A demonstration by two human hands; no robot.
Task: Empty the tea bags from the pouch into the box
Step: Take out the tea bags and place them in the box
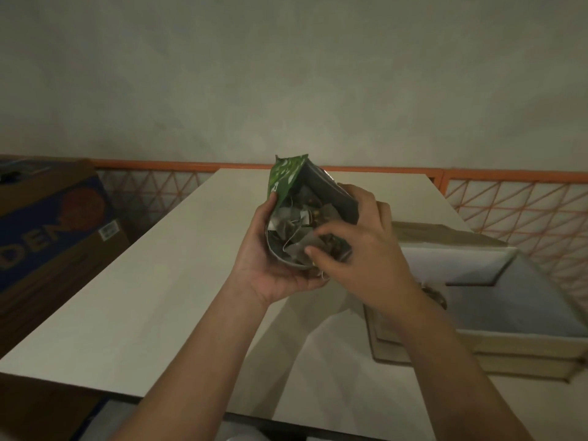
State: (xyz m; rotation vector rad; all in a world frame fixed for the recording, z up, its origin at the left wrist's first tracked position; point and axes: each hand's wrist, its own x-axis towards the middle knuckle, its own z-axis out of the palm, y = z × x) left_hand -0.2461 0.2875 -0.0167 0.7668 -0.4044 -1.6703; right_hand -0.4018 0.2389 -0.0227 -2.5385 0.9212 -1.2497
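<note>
Pouch (288, 183) is being held open above the table (133, 281) by the left hand (267, 265) | right hand (359, 249) fingers are pinching tea bags (292, 224) inside | better tipping its mouth toward the open box (496, 281) on the right.

A storage-like room: stacked cardboard cartons (47, 224) (one printed), orange wire-mesh fencing (509, 198), bare plaster wall (286, 74).

right hand (359, 246) hides the pouch's (286, 179) near rim; box (477, 348) cut off at right.
</note>
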